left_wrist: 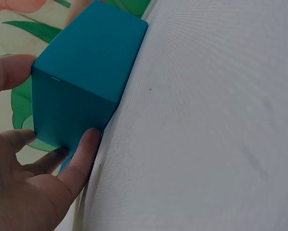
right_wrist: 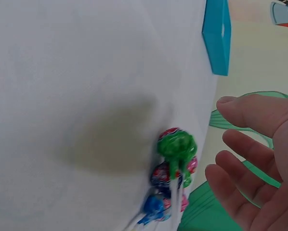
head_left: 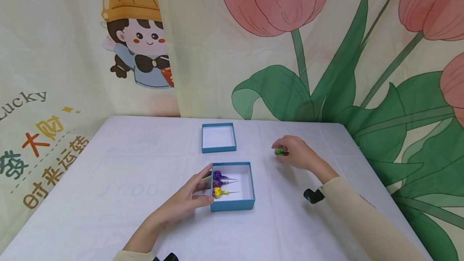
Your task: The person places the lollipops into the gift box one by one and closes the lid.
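My left hand [head_left: 186,196] touches the left side of a blue box [head_left: 233,205], thumb at the near corner and other fingers along the wall. In the left wrist view, the fingers [left_wrist: 84,159] lie fairly straight against that blue wall. Inside the open box, purple lollipops [head_left: 218,178] and a yellow lollipop [head_left: 218,192] line the left side, sticks pointing right. My right hand [head_left: 295,151] hovers at a green lollipop [head_left: 280,152]. In the right wrist view, its fingers are spread apart from the green lollipop [right_wrist: 177,147] and a blue lollipop [right_wrist: 154,206] in the cluster there.
A shallow blue lid [head_left: 218,149] lies behind the box, its white inside facing up. White cloth [head_left: 119,180] covers the table. A printed curtain with tulips [head_left: 277,3] hangs along the back edge.
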A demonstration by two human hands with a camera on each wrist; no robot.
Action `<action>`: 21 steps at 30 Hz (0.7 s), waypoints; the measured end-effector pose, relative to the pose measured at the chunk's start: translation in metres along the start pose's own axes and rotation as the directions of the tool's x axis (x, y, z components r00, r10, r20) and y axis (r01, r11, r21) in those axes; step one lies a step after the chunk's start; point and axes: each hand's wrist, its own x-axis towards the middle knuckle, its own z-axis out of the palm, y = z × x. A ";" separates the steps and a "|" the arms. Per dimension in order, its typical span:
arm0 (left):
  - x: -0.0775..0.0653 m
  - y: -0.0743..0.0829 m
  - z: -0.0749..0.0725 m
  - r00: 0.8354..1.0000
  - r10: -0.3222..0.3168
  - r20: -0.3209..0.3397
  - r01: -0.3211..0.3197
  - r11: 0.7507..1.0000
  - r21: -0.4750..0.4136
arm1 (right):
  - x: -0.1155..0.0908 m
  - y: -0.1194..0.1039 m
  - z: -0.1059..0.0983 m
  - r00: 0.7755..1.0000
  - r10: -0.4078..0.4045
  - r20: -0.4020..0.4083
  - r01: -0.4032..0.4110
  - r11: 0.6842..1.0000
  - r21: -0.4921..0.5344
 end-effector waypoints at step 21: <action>0.001 -0.002 0.000 1.000 -0.004 -0.004 0.004 1.000 0.002 | -0.004 0.019 0.020 0.996 0.083 0.007 -0.081 0.985 -0.154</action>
